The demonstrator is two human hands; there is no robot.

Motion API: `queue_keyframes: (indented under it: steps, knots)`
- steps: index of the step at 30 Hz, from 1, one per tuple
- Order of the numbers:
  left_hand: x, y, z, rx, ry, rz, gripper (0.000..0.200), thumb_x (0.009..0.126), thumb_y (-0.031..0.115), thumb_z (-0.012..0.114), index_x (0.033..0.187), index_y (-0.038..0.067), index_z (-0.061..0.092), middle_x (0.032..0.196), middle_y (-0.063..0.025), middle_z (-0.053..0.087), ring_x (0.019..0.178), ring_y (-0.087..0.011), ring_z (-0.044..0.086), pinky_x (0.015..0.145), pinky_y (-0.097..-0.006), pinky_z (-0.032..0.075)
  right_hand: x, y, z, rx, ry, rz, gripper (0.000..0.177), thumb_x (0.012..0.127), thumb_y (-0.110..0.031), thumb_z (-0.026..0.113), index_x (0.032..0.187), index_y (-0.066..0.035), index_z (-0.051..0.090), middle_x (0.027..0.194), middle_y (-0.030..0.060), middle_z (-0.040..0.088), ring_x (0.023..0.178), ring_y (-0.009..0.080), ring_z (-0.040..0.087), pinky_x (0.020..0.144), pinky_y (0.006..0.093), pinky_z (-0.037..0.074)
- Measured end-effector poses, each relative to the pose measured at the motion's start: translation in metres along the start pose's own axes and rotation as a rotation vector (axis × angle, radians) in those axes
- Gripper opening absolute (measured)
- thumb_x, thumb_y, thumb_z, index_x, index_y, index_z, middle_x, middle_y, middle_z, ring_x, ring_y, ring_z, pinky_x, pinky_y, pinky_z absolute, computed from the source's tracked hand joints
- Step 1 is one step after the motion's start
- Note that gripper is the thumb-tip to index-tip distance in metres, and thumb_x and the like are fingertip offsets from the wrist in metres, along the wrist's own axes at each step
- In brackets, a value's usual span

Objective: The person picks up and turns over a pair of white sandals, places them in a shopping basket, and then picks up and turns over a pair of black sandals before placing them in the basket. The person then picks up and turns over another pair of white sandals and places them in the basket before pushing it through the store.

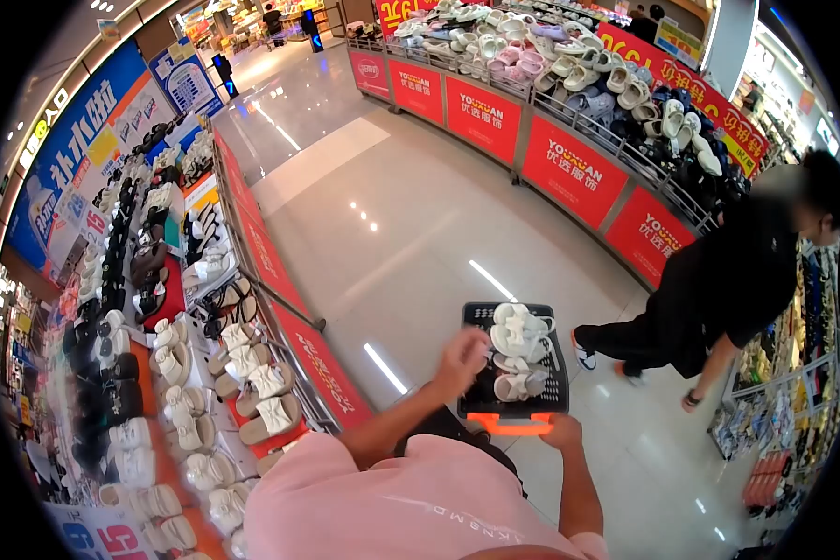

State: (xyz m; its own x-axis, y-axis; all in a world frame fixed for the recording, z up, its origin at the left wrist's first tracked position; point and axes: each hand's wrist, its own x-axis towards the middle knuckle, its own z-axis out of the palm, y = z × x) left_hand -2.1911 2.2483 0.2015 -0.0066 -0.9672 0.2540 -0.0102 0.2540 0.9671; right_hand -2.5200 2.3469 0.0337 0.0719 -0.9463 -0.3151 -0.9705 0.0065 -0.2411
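Note:
My right hand (560, 432) is wrapped round the orange handle (509, 427) of a dark plastic shopping basket (558, 373), which hangs in front of me above the floor. Inside the basket lie white sandals (521, 327) towards the far end and a paler beige-and-grey pair (520, 383) closer to the handle. By the basket's left rim is my left hand (462, 362), raised and smeared by motion. I cannot make out its fingers, and no object shows in it.
A sloping display of sandals (275, 381) runs along my left. Across the shiny tiled aisle (392, 224) stands a railed bin of shoes (569, 56) with red panels (560, 168). A person in black (719, 280) walks close by on the right, beside another rack.

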Motion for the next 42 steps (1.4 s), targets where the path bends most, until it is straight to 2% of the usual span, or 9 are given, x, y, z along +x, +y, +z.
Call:
queue_keyframes:
  steps: [1, 2, 5, 7, 8, 9, 10, 35, 42]
  knots:
    - [0.018, 0.054, -0.027, -0.223, -0.022, 0.022, 0.018, 0.096, 0.020, 0.055, 0.102, 0.004, 0.061, 0.090, -0.0015, 0.054, 0.080, -0.0091, 0.049, 0.068, -0.0267, 0.043, 0.006, 0.001, -0.005, -0.006, 0.018, -0.025, 0.039, 0.066, -0.045, 0.073, 0.091, -0.015, 0.073, 0.091, 0.0096, 0.072, 0.087, 0.0305, 0.069, 0.076, 0.0443, 0.056]
    - [0.030, 0.116, -0.049, -0.131, 0.022, 0.319, 0.018, 0.095, 0.020, 0.053, 0.100, 0.005, 0.061, 0.090, -0.0031, 0.054, 0.079, -0.0102, 0.048, 0.067, -0.0266, 0.041, 0.015, 0.007, -0.005, -0.014, -0.005, -0.052, 0.038, 0.067, -0.045, 0.072, 0.091, -0.016, 0.073, 0.090, 0.0091, 0.072, 0.087, 0.0305, 0.069, 0.076, 0.0443, 0.056]
    - [-0.007, 0.271, -0.104, -0.257, 0.118, 0.817, 0.020, 0.088, 0.024, 0.057, 0.101, 0.010, 0.062, 0.090, -0.0019, 0.057, 0.088, -0.0159, 0.051, 0.075, -0.0304, 0.042, 0.026, 0.024, -0.007, -0.009, -0.056, -0.110, 0.037, 0.068, -0.048, 0.070, 0.088, -0.017, 0.073, 0.090, 0.0080, 0.072, 0.088, 0.0303, 0.069, 0.074, 0.0444, 0.056]
    - [-0.010, 0.361, -0.084, -0.471, 0.655, 1.527, 0.021, 0.084, 0.038, 0.060, 0.094, 0.020, 0.065, 0.088, 0.0012, 0.057, 0.091, -0.0154, 0.051, 0.089, -0.0381, 0.041, 0.036, 0.014, -0.027, -0.063, -0.109, -0.087, 0.038, 0.068, -0.049, 0.070, 0.089, -0.017, 0.073, 0.092, 0.0074, 0.072, 0.089, 0.0295, 0.069, 0.075, 0.0437, 0.056]
    - [-0.025, 0.396, -0.088, -0.356, 0.184, 1.524, 0.023, 0.085, 0.041, 0.054, 0.080, 0.021, 0.063, 0.084, 0.0006, 0.057, 0.084, -0.0134, 0.048, 0.088, -0.0415, 0.035, 0.041, 0.011, -0.029, -0.066, -0.120, -0.087, 0.038, 0.069, -0.049, 0.069, 0.090, -0.018, 0.073, 0.092, 0.0070, 0.072, 0.090, 0.0292, 0.069, 0.075, 0.0435, 0.056]
    - [-0.020, 0.412, -0.093, 0.021, -0.160, 1.612, 0.036, 0.100, 0.029, 0.051, 0.135, 0.019, 0.054, 0.139, -0.0058, 0.051, 0.131, -0.0163, 0.044, 0.094, -0.0383, 0.043, 0.049, 0.010, -0.031, -0.080, -0.132, -0.091, 0.039, 0.069, -0.049, 0.069, 0.091, -0.018, 0.073, 0.093, 0.0067, 0.072, 0.090, 0.0290, 0.068, 0.076, 0.0433, 0.056]
    - [-0.026, 0.424, -0.066, -0.041, -0.136, 1.705, 0.034, 0.101, 0.031, 0.049, 0.133, 0.022, 0.055, 0.139, 0.0005, 0.052, 0.128, -0.0140, 0.046, 0.091, -0.0335, 0.043, 0.044, 0.024, -0.031, -0.100, -0.144, -0.100, 0.039, 0.069, -0.050, 0.069, 0.092, -0.018, 0.073, 0.094, 0.0064, 0.072, 0.091, 0.0287, 0.068, 0.077, 0.0431, 0.056]
    - [0.010, 0.398, -0.123, 0.234, 0.166, 1.671, 0.036, 0.101, 0.034, 0.048, 0.136, 0.023, 0.053, 0.141, -0.0013, 0.050, 0.131, -0.0140, 0.043, 0.096, -0.0409, 0.039, 0.136, 0.015, -0.061, -0.319, -0.281, -0.266, 0.041, 0.072, -0.050, 0.068, 0.092, -0.015, 0.073, 0.095, 0.0093, 0.071, 0.090, 0.0303, 0.068, 0.078, 0.0445, 0.055]
    - [0.019, 0.394, -0.140, 0.249, 0.200, 1.659, 0.037, 0.101, 0.034, 0.048, 0.136, 0.023, 0.052, 0.141, -0.0017, 0.049, 0.131, -0.0140, 0.042, 0.097, -0.0429, 0.037, 0.164, -0.007, -0.080, -0.388, -0.380, -0.219, 0.041, 0.074, -0.050, 0.067, 0.098, -0.017, 0.073, 0.105, 0.0068, 0.070, 0.101, 0.0284, 0.066, 0.084, 0.0432, 0.054]
